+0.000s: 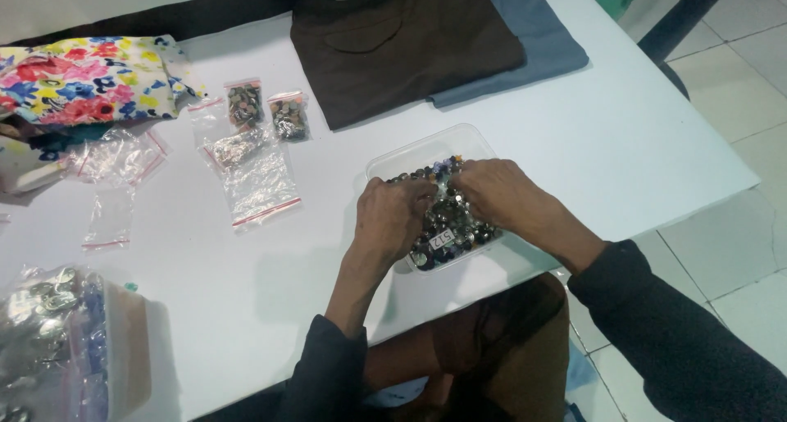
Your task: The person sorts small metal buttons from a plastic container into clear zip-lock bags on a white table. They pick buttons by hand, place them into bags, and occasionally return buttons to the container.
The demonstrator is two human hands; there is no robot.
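Digging among small dark buttons [449, 217] in a clear plastic tub [426, 149] near the desk's [623, 135] front edge, the left hand [392, 217] and right hand [496, 192] lay curled, fingertips nearly meeting mid-tub; whether either pinched one, I couldn't tell.

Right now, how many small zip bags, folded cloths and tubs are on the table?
Small zip bags holding buttons: 2
Small zip bags lying flat: 4
Folded cloths: 3 (brown, blue, flowered)
Clear tubs of buttons: 1
Total: 10
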